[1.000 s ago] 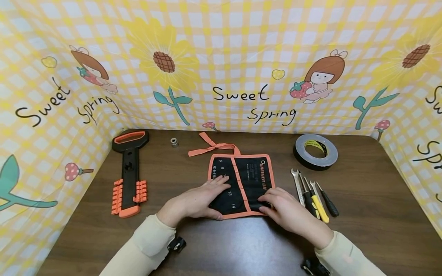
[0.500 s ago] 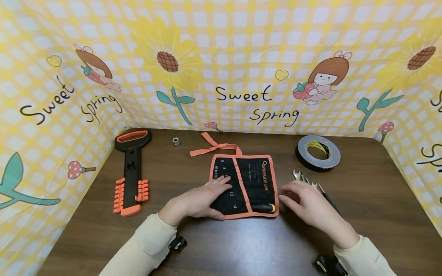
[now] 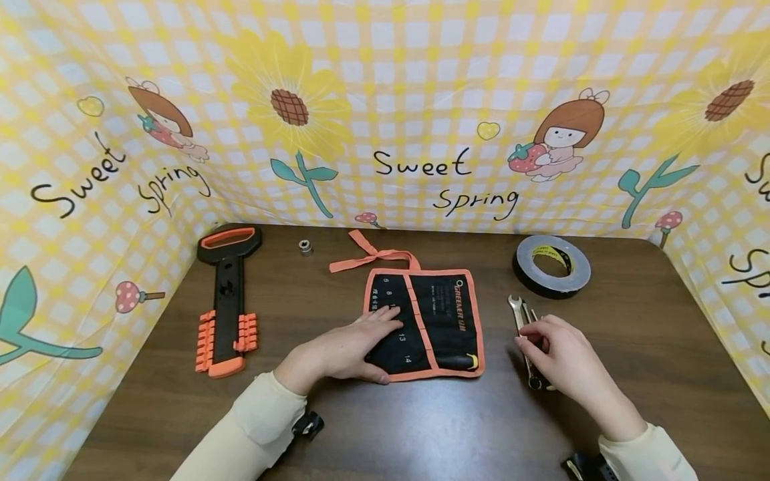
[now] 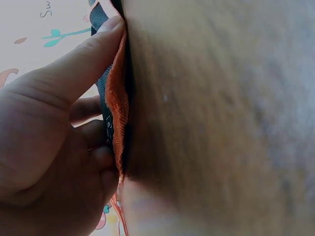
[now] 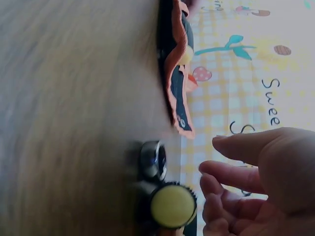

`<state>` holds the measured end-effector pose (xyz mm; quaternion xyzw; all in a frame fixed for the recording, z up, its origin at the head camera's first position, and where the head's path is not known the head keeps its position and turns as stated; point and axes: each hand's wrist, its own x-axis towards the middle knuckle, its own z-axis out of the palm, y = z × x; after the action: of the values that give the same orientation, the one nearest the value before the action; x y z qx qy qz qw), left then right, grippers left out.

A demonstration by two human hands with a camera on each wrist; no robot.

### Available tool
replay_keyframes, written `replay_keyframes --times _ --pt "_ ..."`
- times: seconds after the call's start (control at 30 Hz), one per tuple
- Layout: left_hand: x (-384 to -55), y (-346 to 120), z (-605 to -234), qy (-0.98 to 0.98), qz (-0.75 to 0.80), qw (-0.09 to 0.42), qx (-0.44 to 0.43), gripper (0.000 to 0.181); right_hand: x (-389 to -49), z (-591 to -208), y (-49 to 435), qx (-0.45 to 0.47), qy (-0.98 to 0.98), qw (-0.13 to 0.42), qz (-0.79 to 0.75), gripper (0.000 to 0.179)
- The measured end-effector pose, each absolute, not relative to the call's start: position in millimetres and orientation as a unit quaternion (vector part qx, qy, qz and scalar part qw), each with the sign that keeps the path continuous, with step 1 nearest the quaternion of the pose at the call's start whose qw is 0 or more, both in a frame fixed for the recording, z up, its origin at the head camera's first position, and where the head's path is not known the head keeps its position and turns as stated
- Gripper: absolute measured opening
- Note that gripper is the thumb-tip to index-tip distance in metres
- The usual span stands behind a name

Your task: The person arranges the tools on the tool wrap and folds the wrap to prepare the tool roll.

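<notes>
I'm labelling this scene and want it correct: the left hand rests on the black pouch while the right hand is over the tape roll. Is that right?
Not quite: the right hand is over the wrench and the tools beside it, not the tape roll, as the head view shows. The left hand does rest on the black pouch.

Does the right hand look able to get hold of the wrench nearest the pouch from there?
Probably yes. The right hand is poised over the wrench, seemingly holding nothing, and nothing appears to block the way from above. A yellow-ended handle close beside it might crowd the grip slightly.
</notes>
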<state>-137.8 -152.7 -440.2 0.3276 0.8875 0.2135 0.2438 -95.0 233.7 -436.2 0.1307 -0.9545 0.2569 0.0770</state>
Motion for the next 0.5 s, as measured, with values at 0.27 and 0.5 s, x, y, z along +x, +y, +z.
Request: replay_keyframes --times 0.27,0.5 --pt "-138 -153 -441 0.888 0.213 0.248 0.323 0.092 -98 -447 243 0.101 -0.959 0.072 0.254 0.005" --pt "-138 -152 -440 0.891 0.209 0.248 0.318 0.092 -101 -450 243 0.090 -0.962 0.050 0.253 0.007"
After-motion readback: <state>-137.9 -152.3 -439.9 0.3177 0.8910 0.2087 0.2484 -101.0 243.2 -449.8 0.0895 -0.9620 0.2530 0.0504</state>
